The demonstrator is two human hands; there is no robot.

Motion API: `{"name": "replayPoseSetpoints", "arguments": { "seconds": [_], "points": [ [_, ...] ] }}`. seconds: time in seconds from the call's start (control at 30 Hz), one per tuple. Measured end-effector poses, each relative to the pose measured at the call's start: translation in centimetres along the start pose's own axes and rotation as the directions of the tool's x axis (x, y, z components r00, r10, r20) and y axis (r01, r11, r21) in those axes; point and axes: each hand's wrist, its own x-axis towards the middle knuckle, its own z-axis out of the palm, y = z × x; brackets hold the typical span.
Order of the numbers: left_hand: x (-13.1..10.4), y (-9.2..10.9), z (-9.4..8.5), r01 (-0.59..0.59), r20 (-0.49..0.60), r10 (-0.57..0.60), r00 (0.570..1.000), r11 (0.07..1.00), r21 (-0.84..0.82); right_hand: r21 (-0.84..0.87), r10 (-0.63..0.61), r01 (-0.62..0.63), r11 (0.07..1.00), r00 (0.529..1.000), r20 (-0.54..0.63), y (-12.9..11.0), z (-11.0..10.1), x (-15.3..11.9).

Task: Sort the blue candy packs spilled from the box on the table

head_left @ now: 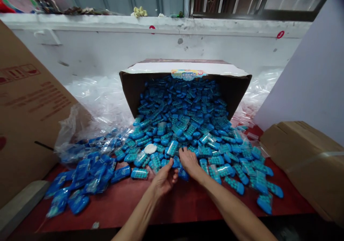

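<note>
My left hand (164, 179) is in front of the pile, its thumb raised and fingers curled around the edge of a small blue packet (183, 174). My right hand (189, 162) is just beside it, fingers bent and closed at the pile's front; whatever they grip is hidden. Around both hands lie many small blue cases with rows of turquoise pellets (155, 162) in clear wrap. They spill out of a cardboard box (243, 90) lying on its side. A round white piece (150, 148) rests on the cases, left of my hands.
Blue wrapped packets (92, 171) are heaped on the red tabletop (120, 207) at left, beside a clear plastic bag (71, 133). Large cardboard (29, 101) stands at left, a brown carton (306, 162) at right. Clear plastic sleeves (103, 97) lie behind, below a white ledge (102, 24).
</note>
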Motion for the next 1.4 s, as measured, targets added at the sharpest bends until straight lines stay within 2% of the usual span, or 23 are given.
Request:
{"name": "replayPoseSetpoints", "arguments": {
  "seconds": [0.17, 0.27, 0.33, 0.4, 0.47, 0.5, 0.53, 0.6, 0.7, 0.77, 0.9, 1.03, 1.3, 1.4],
  "points": [
    [0.3, 0.6, -0.4, 0.040, 0.015, -0.039, 0.999, 0.997, -0.064, 0.006, -0.051, 0.050, 0.999, 0.998, 0.027, 1.1, -1.2, 1.2],
    [0.8, 0.7, -0.3, 0.023, -0.017, -0.025, 1.000, 0.996, -0.087, 0.092, -0.063, 0.063, 0.994, 0.998, -0.009, 2.9, -2.4, 1.1],
    [1.1, 0.6, -0.2, 0.011, -0.038, -0.015, 0.999, 0.995, -0.102, 0.207, -0.042, 0.050, 0.977, 0.998, -0.041, 3.9, -2.9, 0.5],
    [1.3, 0.4, 0.1, 0.013, -0.040, -0.018, 0.999, 0.993, -0.114, 0.431, -0.005, 0.038, 0.902, 0.997, -0.076, 4.3, -3.2, -0.4],
    [1.5, 0.3, 0.3, 0.027, -0.037, -0.031, 0.999, 0.994, -0.104, 0.658, 0.037, 0.037, 0.752, 0.994, -0.098, 4.1, -3.4, -1.4],
    [1.5, 0.2, 0.4, 0.032, -0.042, -0.036, 0.998, 0.995, -0.092, 0.723, 0.052, 0.035, 0.690, 0.994, -0.097, 3.9, -3.6, -1.9],
    [1.5, 0.2, 0.4, 0.038, -0.048, -0.041, 0.998, 0.996, -0.078, 0.742, 0.053, 0.034, 0.669, 0.994, -0.093, 3.5, -3.8, -2.3],
    [1.4, 0.2, 0.5, 0.051, -0.050, -0.054, 0.997, 0.997, -0.058, 0.697, 0.008, 0.061, 0.714, 0.995, -0.096, 2.9, -4.3, -3.0],
    [1.4, 0.2, 0.5, 0.057, -0.030, -0.059, 0.998, 0.997, -0.054, 0.538, -0.106, 0.157, 0.828, 0.987, -0.124, 2.3, -4.9, -3.4],
    [1.5, 0.2, 0.4, 0.055, -0.041, -0.057, 0.998, 0.997, -0.047, 0.454, -0.157, 0.201, 0.868, 0.978, -0.135, 2.4, -5.2, -3.4],
    [1.5, 0.2, 0.4, 0.046, -0.081, -0.047, 0.996, 0.999, -0.018, 0.294, -0.253, 0.284, 0.913, 0.958, -0.138, 2.7, -5.3, -3.4],
    [1.4, 0.2, 0.6, 0.030, -0.108, -0.028, 0.994, 0.999, 0.015, 0.148, -0.371, 0.392, 0.908, 0.916, -0.152, 2.9, -5.3, -3.6],
    [1.2, 0.1, 0.8, -0.045, -0.129, 0.054, 0.990, 0.996, 0.072, 0.066, -0.388, 0.402, 0.913, 0.908, -0.160, 2.9, -5.1, -4.1],
    [1.4, 0.1, 0.6, -0.055, -0.121, 0.062, 0.991, 0.997, 0.063, 0.117, -0.329, 0.354, 0.928, 0.925, -0.190, 2.9, -5.0, -4.2]
  ]
}}
